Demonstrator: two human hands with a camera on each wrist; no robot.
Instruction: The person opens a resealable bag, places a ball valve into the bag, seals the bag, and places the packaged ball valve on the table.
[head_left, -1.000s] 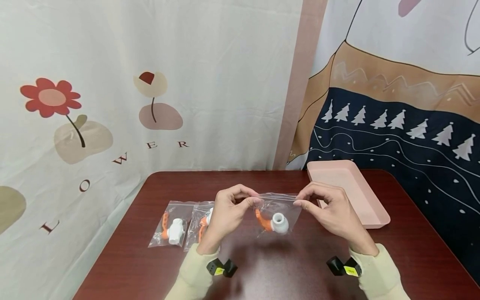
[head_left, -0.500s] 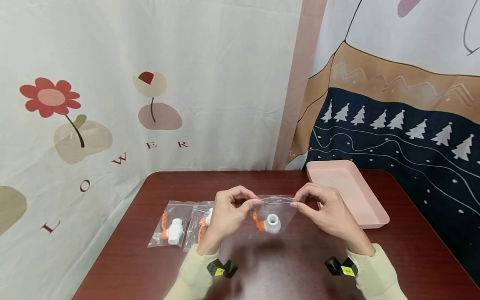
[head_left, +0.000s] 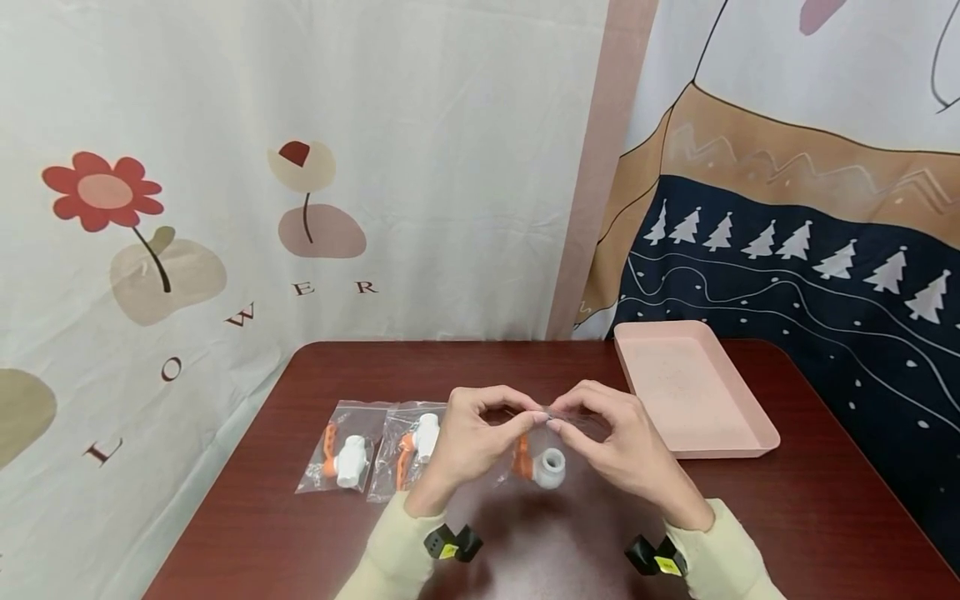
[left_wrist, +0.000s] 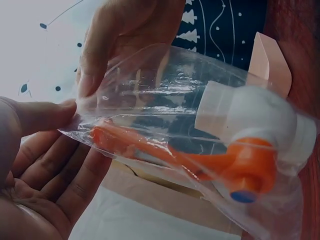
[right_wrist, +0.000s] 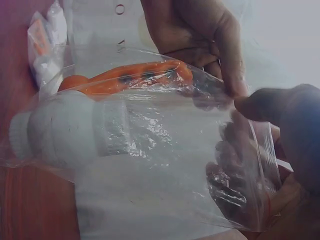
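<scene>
Between my two hands hangs a clear zip bag (left_wrist: 165, 90) with a ball valve (head_left: 550, 469) inside, raised above the table. The valve has a white plastic body (right_wrist: 65, 130) and an orange lever handle (left_wrist: 200, 162). My left hand (head_left: 476, 437) pinches the bag's top edge between thumb and forefinger. Right beside it, my right hand (head_left: 626, 437) pinches the same edge, the fingertips of both hands nearly touching. In the head view the hands hide much of the bag. Whether the zip is sealed, I cannot tell.
Two more bagged ball valves, a left one (head_left: 351, 462) and a right one (head_left: 425, 437), lie on the dark red table (head_left: 247, 533) at left. A pink tray (head_left: 693, 392) stands behind my right hand. Printed curtains hang behind the table.
My hands have come together along the bag's top edge, the right moving left and the left slightly right. The bag's mouth has bunched, and the valve hangs a little lower.
</scene>
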